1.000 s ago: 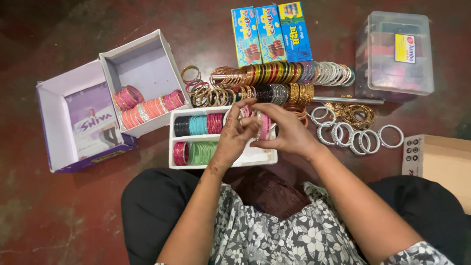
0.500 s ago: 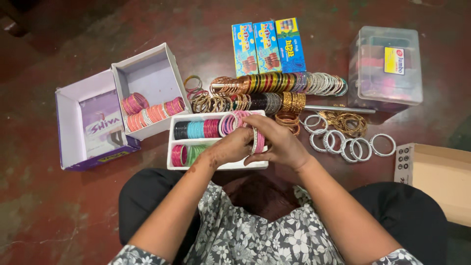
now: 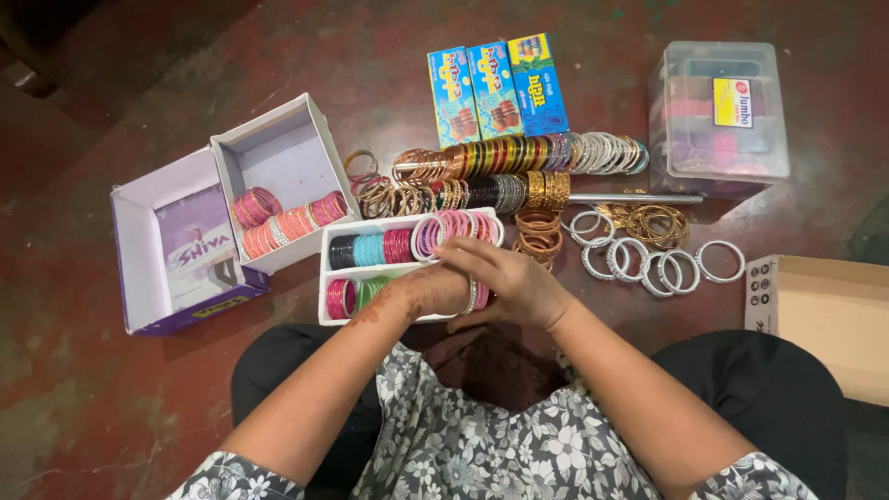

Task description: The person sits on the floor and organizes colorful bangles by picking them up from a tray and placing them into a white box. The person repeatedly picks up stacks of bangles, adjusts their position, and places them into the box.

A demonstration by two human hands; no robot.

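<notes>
The pink and silver bangles [image 3: 477, 294] sit between both hands — right hand [image 3: 507, 282] clasped over them, left hand [image 3: 435, 292] threaded through.

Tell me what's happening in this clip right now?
A person sits on a red floor amid sorted bangles. The right hand pushes a set of pink and silver bangles over the left hand, above a white two-row tray of coloured bangles. Silver bangles lie loose to the right, more sit threaded on rods behind, and an open white box holds pink ones.
</notes>
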